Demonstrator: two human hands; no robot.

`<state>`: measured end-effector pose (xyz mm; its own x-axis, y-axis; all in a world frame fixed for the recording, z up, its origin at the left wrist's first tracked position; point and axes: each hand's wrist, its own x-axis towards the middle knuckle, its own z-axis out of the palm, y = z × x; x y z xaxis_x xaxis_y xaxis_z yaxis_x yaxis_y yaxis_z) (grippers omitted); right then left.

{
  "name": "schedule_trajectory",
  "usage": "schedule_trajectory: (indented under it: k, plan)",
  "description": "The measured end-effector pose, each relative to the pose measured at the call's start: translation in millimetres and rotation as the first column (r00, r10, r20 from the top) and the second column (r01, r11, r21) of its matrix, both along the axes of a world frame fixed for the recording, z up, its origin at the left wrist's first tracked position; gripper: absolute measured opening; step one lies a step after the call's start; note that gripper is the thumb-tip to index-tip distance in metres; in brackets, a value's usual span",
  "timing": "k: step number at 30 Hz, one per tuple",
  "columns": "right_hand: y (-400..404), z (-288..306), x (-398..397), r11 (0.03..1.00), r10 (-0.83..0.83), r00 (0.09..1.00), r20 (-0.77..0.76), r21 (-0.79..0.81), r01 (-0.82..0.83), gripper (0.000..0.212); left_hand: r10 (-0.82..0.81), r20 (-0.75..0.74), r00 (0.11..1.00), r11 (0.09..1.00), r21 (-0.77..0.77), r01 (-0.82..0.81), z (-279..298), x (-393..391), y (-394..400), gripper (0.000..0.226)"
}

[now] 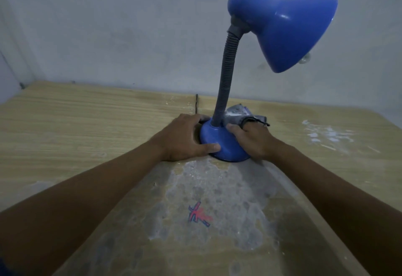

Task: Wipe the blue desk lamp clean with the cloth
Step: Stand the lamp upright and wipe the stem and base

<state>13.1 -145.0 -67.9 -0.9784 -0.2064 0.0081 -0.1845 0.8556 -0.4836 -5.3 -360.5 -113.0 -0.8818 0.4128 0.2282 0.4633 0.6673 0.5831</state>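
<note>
Gripping the lamp (224, 143) base, the left hand (187, 136) steadies it while the right hand (252, 138) presses the cloth (236, 116) against its far right side.

Two bare forearms enter from the lower corners, uncovered from the bottom edge of the view up to the wrists, with no watch, band or ring showing. The left hand (187, 137) and the right hand (253, 139) are gloveless. At the lower left corner a sliver of dark blue fabric (5, 270) shows, too small to identify.
</note>
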Motion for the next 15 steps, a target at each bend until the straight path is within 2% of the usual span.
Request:
schedule_trajectory:
  k: [3,8,10,13,15]
  plan:
    - [-9.8,0.7,0.9,0.995,0.045,0.999,-0.012,0.088,-0.044,0.042,0.009,0.037,0.999,1.0,-0.008,-0.009,1.1,0.7,-0.1,0.1]
    - [9.4,-7.2,34.0,0.991,0.092,0.992,-0.092,0.109,-0.082,0.034,-0.014,0.02,1.0,0.999,0.036,0.014,6.1,5.4,1.4,0.092]
    - [10.9,-6.1,47.8,0.988,0.115,0.988,-0.099,0.116,-0.103,0.029,-0.018,0.027,0.999,1.0,0.002,0.018,2.6,2.6,0.1,0.083]
    - [6.8,-2.4,64.9,0.99,0.141,0.983,-0.117,0.031,-0.138,0.025,-0.014,0.074,0.997,0.997,0.072,0.009,-3.2,-4.5,-3.2,0.056]
    - [1.8,-3.4,71.4,0.986,0.156,0.976,-0.149,-0.033,-0.163,0.024,-0.038,0.091,0.995,0.99,0.135,0.026,-4.5,-5.4,-4.0,0.063]
